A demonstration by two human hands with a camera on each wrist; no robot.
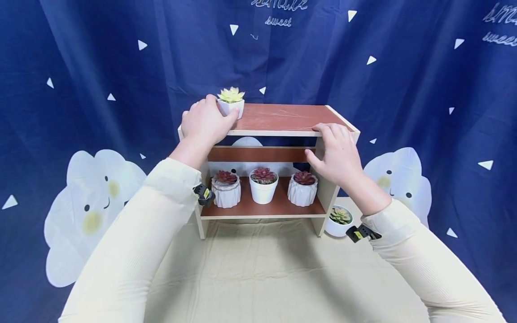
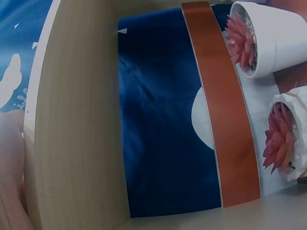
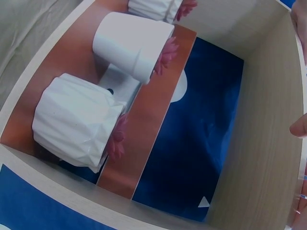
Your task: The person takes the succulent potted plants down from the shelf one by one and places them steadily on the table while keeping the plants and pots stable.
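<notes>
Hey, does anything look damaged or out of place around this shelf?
The brown shelf top has pale, scratch-like lines, so it looks worn. One white succulent pot sits alone outside, beside the shelf.

Shelf [image 1: 282, 117] by the clock

Atop, at eleven o'clock, sat one potted plant [image 1: 232, 106]; on the lower board [image 1: 258, 211], three pots [image 1: 263, 193] stood at eight, six and four; outside, farther toward four, was another pot [image 1: 338, 220]; behind, a curtain [image 1: 194, 54] hung.

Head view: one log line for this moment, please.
left hand: holds potted yellow succulent | place: left of shelf top | right hand: rests on its right front edge | lower board: three red succulents
</notes>
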